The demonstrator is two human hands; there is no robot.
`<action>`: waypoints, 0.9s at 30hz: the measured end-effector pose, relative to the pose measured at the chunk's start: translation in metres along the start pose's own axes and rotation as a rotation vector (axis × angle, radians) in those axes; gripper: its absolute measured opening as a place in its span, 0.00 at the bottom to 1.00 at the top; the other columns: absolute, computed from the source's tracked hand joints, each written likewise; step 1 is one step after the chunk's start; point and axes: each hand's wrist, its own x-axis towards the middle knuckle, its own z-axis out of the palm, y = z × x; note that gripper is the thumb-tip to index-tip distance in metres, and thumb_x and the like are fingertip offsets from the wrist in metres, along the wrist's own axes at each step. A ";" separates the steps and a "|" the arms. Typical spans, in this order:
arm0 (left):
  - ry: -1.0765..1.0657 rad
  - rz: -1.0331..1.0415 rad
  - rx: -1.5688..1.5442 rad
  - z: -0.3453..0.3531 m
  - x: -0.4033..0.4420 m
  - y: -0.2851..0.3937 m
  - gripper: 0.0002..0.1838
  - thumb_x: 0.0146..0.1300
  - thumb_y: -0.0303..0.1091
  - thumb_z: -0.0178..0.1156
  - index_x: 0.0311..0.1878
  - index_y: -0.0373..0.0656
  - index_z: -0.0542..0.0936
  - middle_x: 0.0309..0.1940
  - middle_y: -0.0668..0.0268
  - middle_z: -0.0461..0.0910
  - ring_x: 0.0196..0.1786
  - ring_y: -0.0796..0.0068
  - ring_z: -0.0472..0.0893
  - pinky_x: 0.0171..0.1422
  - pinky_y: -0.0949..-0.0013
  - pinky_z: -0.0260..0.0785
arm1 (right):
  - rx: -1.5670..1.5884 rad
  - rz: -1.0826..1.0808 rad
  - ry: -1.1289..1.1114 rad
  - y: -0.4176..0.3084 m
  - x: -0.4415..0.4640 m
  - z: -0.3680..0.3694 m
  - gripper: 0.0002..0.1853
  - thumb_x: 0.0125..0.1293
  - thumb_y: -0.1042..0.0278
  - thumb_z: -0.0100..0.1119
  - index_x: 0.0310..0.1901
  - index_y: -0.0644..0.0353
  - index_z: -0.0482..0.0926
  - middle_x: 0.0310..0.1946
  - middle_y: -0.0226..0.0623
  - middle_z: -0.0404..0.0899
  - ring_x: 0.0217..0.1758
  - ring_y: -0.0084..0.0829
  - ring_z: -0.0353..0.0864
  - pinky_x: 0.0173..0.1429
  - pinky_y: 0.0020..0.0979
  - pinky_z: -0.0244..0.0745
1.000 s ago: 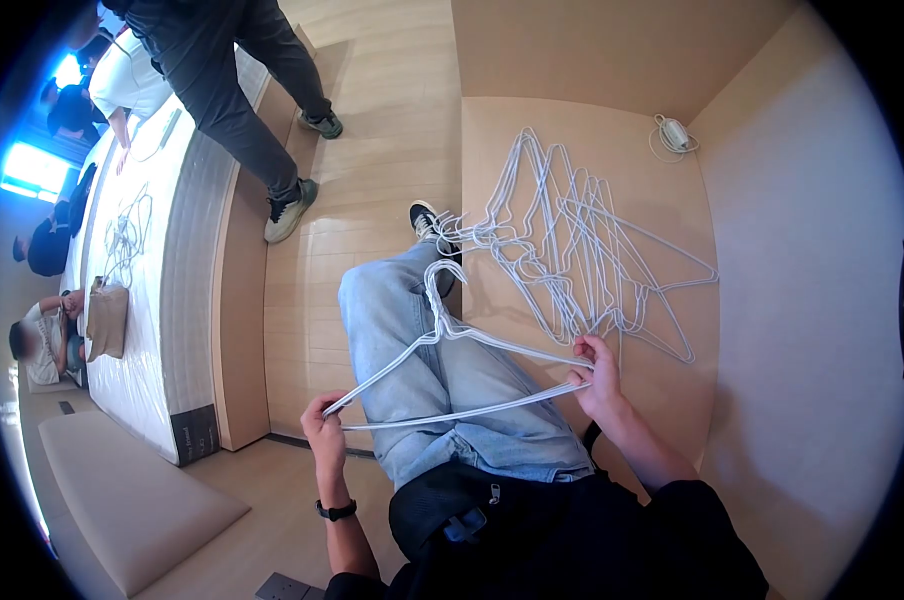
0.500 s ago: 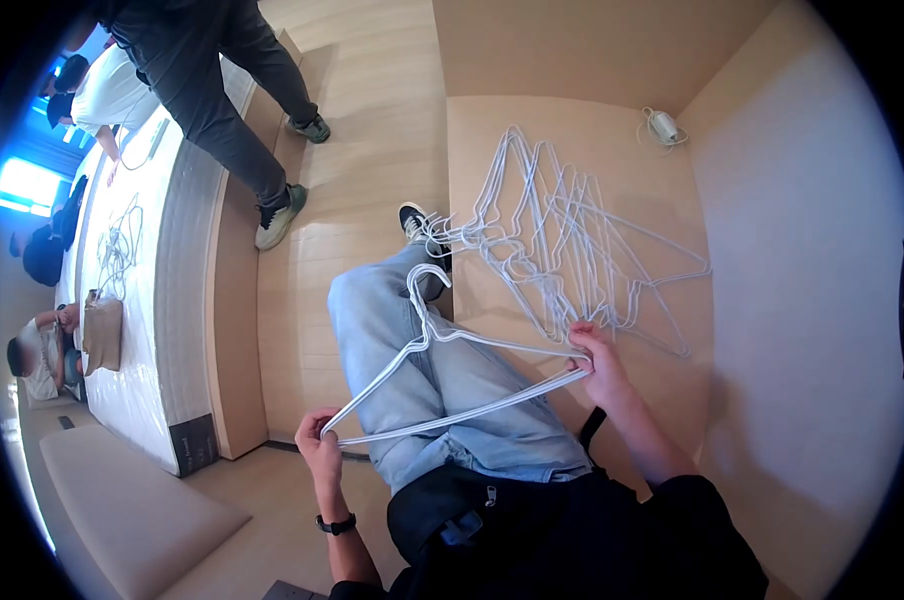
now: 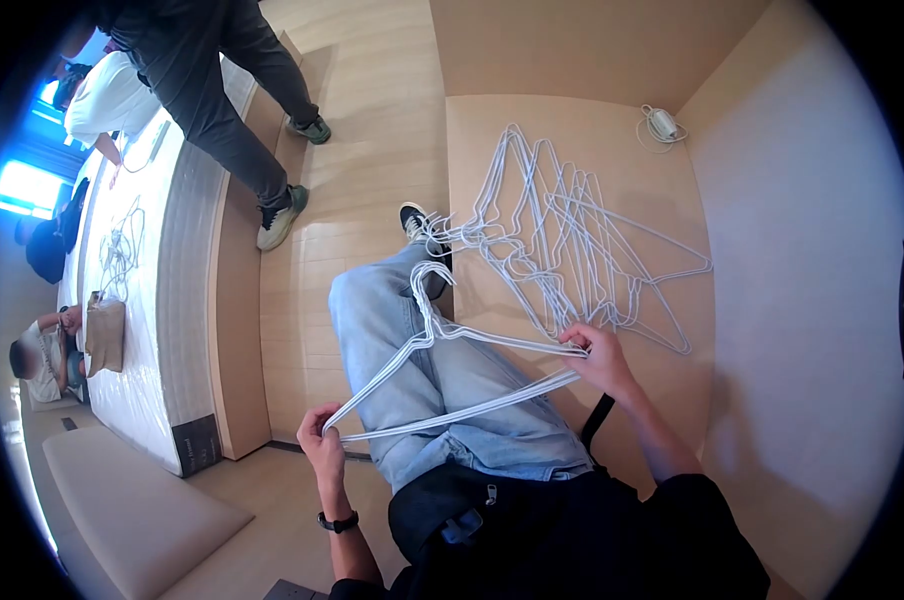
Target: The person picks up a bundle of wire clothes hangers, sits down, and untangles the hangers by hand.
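Several white wire clothes hangers (image 3: 462,414) lie stacked together above my lap, their hooks bunched and pointing away from me. My left hand (image 3: 322,441) is closed around the left corner of this stack. At the opposite corner, my right hand (image 3: 597,358) pinches the upper wires near their right end. To the right of my legs, a loose heap of more white wire hangers (image 3: 547,235) is spread on the wooden surface, its near edge close to my right fingers.
A small white device with a cord (image 3: 661,125) sits in the wooden corner. On the left, a plastic-wrapped mattress (image 3: 172,370) holds more hangers (image 3: 122,245) and a brown paper bag (image 3: 105,332). A person in dark trousers (image 3: 207,110) stands beside it; others are farther back.
My right hand has shifted slightly at the right corner of the stack. The hooks of the held hangers have fanned out a little. A person by the mattress has leaned over.
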 end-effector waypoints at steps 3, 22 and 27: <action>0.013 -0.008 -0.018 0.000 -0.001 0.001 0.21 0.46 0.10 0.40 0.41 0.30 0.79 0.36 0.61 0.82 0.42 0.75 0.81 0.53 0.74 0.72 | -0.135 -0.008 0.014 0.003 0.000 -0.003 0.14 0.48 0.72 0.67 0.39 0.54 0.83 0.21 0.32 0.76 0.24 0.27 0.78 0.31 0.30 0.70; 0.039 -0.033 0.084 -0.004 0.003 -0.003 0.20 0.49 0.11 0.41 0.42 0.30 0.80 0.36 0.61 0.82 0.42 0.73 0.82 0.54 0.72 0.72 | -0.109 -0.001 -0.169 0.000 -0.001 -0.022 0.17 0.52 0.69 0.66 0.46 0.54 0.83 0.29 0.35 0.82 0.34 0.31 0.83 0.42 0.31 0.77; 0.017 0.027 0.079 0.000 0.007 0.007 0.19 0.50 0.11 0.41 0.40 0.30 0.80 0.33 0.62 0.81 0.40 0.75 0.81 0.52 0.73 0.71 | 0.210 0.016 -0.044 0.023 0.026 -0.059 0.21 0.56 0.63 0.70 0.50 0.61 0.81 0.37 0.38 0.82 0.42 0.31 0.82 0.50 0.31 0.77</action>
